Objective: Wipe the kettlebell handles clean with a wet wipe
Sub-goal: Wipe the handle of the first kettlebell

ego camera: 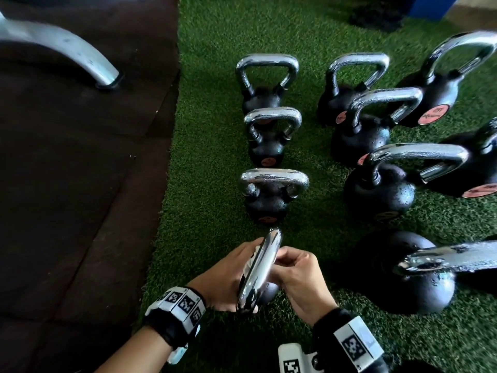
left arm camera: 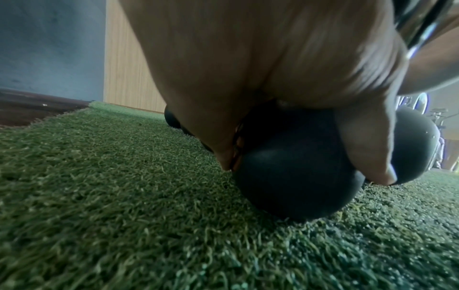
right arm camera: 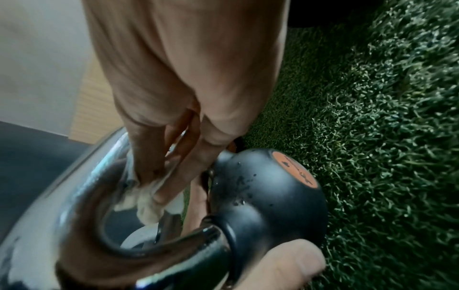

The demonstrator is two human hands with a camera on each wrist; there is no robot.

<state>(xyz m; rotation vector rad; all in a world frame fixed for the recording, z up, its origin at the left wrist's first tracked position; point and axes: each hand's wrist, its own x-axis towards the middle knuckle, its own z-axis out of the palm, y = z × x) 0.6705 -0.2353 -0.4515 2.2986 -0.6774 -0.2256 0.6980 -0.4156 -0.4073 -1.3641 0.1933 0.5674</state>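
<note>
A small black kettlebell with a chrome handle is tilted over on the green turf at the near end of a row. My left hand grips it from the left. In the left wrist view its fingers curl round the black ball. My right hand reaches in from the right and pinches a white wet wipe against the inner side of the chrome handle. The handle hides most of the wipe in the head view.
Three more small kettlebells stand in line ahead on the turf. Several larger ones crowd the right, one lying on its side. A dark rubber mat and a silver machine leg are at the left.
</note>
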